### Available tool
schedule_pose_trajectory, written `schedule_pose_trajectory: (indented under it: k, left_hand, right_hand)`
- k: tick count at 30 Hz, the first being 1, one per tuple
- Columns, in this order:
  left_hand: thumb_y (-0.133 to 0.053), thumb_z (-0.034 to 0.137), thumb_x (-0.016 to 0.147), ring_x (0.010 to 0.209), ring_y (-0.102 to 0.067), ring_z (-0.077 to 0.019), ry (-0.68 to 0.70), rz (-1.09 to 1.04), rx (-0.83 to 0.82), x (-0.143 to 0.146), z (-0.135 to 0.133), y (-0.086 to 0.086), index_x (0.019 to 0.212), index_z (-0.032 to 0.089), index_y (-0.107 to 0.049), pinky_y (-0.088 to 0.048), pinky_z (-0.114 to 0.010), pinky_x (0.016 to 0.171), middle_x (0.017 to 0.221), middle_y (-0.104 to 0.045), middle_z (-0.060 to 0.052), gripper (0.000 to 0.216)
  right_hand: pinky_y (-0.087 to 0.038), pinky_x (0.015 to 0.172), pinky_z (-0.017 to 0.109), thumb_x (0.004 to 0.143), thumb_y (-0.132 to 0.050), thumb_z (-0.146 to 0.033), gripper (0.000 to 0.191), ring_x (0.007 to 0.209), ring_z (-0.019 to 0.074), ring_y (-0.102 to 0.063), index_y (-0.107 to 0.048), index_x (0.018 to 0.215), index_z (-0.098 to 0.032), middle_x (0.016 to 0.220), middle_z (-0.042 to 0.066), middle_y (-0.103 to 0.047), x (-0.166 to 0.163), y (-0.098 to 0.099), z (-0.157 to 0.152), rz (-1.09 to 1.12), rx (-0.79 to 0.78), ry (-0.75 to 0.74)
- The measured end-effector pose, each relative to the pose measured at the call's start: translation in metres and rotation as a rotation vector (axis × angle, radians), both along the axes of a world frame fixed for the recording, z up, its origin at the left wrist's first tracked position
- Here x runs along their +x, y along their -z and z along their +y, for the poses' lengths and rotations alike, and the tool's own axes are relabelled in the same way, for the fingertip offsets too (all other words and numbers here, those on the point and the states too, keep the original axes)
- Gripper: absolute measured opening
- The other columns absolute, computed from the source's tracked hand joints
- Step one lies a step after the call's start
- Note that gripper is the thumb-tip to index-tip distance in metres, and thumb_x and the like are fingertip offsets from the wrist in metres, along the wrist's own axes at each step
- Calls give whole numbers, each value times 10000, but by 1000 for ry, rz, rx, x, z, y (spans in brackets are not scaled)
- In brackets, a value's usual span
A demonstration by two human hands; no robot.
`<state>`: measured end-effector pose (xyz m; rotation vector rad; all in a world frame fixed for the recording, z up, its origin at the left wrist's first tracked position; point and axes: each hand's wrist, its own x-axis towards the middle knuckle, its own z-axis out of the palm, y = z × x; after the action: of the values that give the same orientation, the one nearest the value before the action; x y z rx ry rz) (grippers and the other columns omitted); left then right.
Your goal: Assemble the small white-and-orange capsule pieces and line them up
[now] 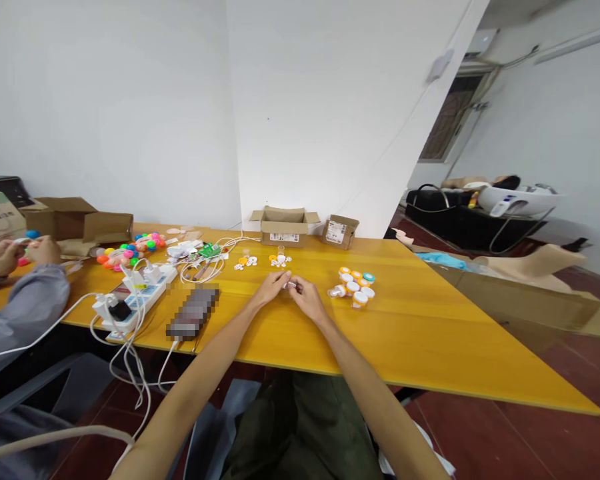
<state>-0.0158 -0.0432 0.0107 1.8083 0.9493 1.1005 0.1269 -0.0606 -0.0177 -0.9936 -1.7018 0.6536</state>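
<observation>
My left hand (271,287) and my right hand (306,295) meet over the middle of the yellow table (430,333). Both pinch a small clear vial (291,285) between their fingertips. Just right of my hands stands a cluster of small vials with orange, white and teal caps (355,285). Loose white and orange caps (280,260) lie a little beyond my hands, with another small group of caps (246,263) to their left.
An open cardboard box (284,227) and a smaller box (340,231) stand at the table's far edge. A white power strip with cables (137,293), a blurred dark device (193,311) and coloured balls (130,252) lie at left. Another person's hands (23,253) work there.
</observation>
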Motion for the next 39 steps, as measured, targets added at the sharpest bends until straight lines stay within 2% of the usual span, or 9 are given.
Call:
schedule_pose_trajectory:
  k: [7, 11, 15, 22, 26, 32, 36, 39]
  left_hand:
    - [-556, 634, 806, 629, -446, -143, -53, -22, -60, -1, 2, 1, 563, 199, -482, -372, -268, 605, 546, -431, 33, 504]
    - [-539, 622, 833, 599, -440, -132, -36, -27, -49, -1, 3, 1, 552, 198, -468, -378, -264, 598, 532, -415, 38, 513]
    - [-556, 592, 842, 576, -433, -122, -25, -55, -55, -1, 3, 1, 564, 197, -471, -386, -256, 591, 527, -417, 43, 490]
    - [-600, 433, 808, 564, -488, -126, -77, -141, -159, -5, 5, 2, 629, 196, -542, -387, -240, 560, 544, -478, 44, 302]
    - [-575, 346, 777, 626, -545, -148, -115, -155, -123, -10, 7, 2, 658, 203, -568, -421, -249, 606, 567, -539, 33, 186]
    - [-615, 236, 706, 684, -593, -154, -92, -103, -95, -16, 12, 4, 705, 200, -591, -470, -267, 692, 634, -599, 32, 43]
    - [-616, 143, 661, 691, -604, -149, -64, -51, -69, -17, 14, 7, 722, 191, -620, -483, -272, 710, 686, -635, 23, 78]
    - [-607, 123, 665, 672, -604, -153, -51, 11, -53, -17, 15, 11, 705, 189, -638, -489, -282, 711, 650, -628, 24, 83]
  right_hand:
    - [-494, 533, 259, 803, -503, -381, 209, 537, 141, -563, -640, 790, -224, 637, -23, -621, 0, 4, 1, 52, -21, -7]
    - [-521, 553, 275, 797, -495, -366, 228, 522, 144, -589, -663, 840, -218, 662, -15, -653, 0, 2, 0, 88, -47, -29]
    - [-536, 590, 290, 807, -494, -348, 223, 553, 160, -607, -674, 837, -220, 639, -10, -667, -1, 1, -1, 78, -25, 33]
    - [-559, 587, 308, 827, -517, -373, 244, 554, 162, -602, -705, 880, -226, 752, 14, -709, 0, 0, 1, 91, -3, 75]
    - [-567, 563, 306, 838, -513, -391, 266, 598, 166, -620, -721, 886, -232, 869, 45, -705, 1, -1, 0, 113, 0, 69]
    - [-585, 569, 312, 834, -519, -402, 270, 689, 184, -638, -697, 940, -230, 934, 61, -694, 0, 0, 0, 121, 17, 92]
    - [-587, 618, 316, 820, -538, -400, 237, 719, 185, -647, -650, 930, -222, 908, 54, -703, 0, 1, 2, 137, -4, 129]
    - [-579, 665, 325, 813, -552, -401, 208, 729, 190, -652, -627, 885, -220, 846, 44, -697, 1, 0, 3, 161, 2, 179]
